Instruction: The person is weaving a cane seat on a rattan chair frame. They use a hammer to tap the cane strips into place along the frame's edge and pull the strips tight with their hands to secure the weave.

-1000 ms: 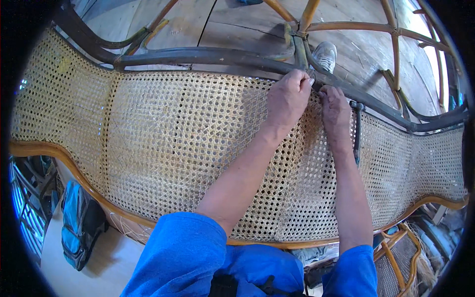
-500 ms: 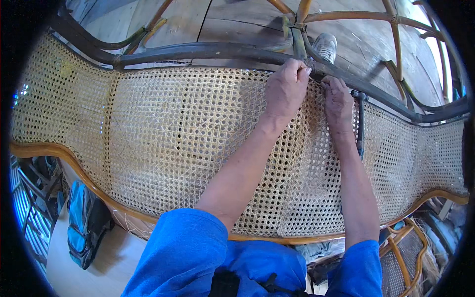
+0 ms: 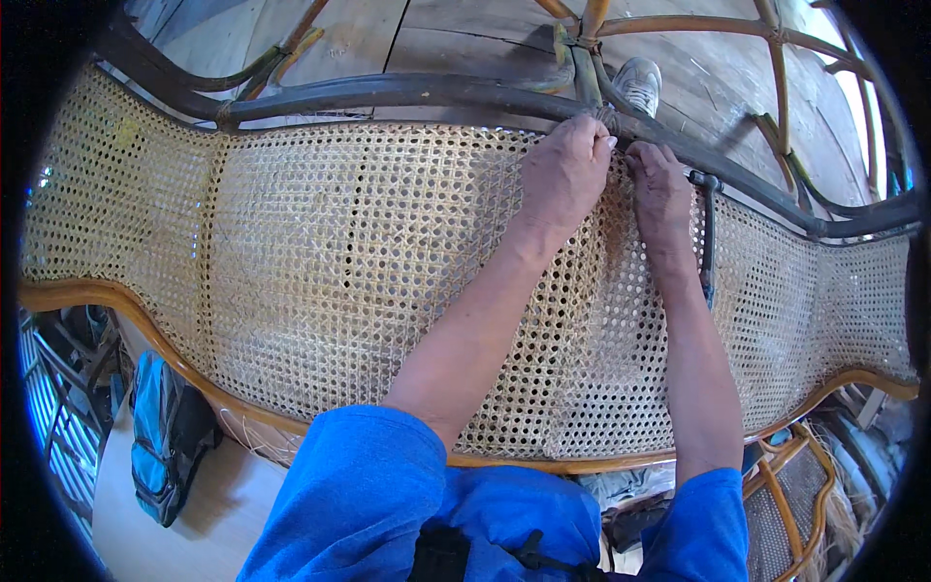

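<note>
A long panel of woven cane webbing (image 3: 291, 223) lies in front of me, edged by a dark pole (image 3: 407, 94) on the far side and a brown rattan rail (image 3: 145, 308) on the near side. My left hand (image 3: 564, 175) is closed in a pinch at the webbing's far edge, beside a bound joint (image 3: 606, 118) on the dark pole. Just right of it my right hand (image 3: 662, 194) has its fingers curled and pressed together at the same edge. What either pinch holds is hidden or too thin to name. A hammer (image 3: 709, 233) lies on the webbing to the right of my right hand.
Rattan poles (image 3: 679, 29) of the frame rise beyond the far edge. A pale shoe (image 3: 638, 85) rests on the wooden floor (image 3: 465, 48) there. At lower left sits a blue and black backpack (image 3: 160, 446); another cane-filled frame (image 3: 786, 504) stands at lower right.
My left hand has lowered slightly at the far edge. The right hand has shifted only a little and stays closed; the thin strand seen between the hands earlier is no longer clear.
</note>
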`<state>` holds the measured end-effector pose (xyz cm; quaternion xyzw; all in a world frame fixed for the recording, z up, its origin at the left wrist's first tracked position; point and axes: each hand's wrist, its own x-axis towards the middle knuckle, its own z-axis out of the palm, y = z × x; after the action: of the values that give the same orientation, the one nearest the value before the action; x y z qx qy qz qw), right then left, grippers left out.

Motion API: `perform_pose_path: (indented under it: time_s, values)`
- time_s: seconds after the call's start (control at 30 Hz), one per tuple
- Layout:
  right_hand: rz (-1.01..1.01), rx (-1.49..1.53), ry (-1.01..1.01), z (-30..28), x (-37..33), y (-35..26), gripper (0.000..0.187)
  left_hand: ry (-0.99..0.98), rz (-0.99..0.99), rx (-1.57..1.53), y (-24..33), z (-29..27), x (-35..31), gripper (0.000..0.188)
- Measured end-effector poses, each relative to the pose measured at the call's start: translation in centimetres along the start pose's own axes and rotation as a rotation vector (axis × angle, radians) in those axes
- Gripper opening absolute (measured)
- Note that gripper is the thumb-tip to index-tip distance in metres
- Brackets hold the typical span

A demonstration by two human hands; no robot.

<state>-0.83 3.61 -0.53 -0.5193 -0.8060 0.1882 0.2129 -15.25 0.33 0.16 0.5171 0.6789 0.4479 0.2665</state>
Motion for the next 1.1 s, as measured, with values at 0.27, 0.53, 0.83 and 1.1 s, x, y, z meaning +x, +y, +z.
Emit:
perform_pose_path:
  time_s: [0.27,0.53,0.83,1.1]
  values:
    - [0.109,0.238,0.078,-0.3,-0.1,-0.8,0.014,-0.002,0.045,-0.014,0.0,-0.1,-0.2,0.014]
    - [0.118,0.096,0.120,-0.2,-0.3,-1.5,0.019,-0.036,0.086,-0.031,0.2,-0.1,-0.6,0.016]
    - [-0.046,0.058,0.051,-0.4,-0.3,-0.5,0.021,-0.034,0.110,-0.040,0.1,-0.1,-0.7,0.016]
    - [-0.039,0.021,0.018,-0.3,-0.2,-0.3,0.022,-0.027,0.081,-0.049,-0.2,0.1,-0.7,0.015]
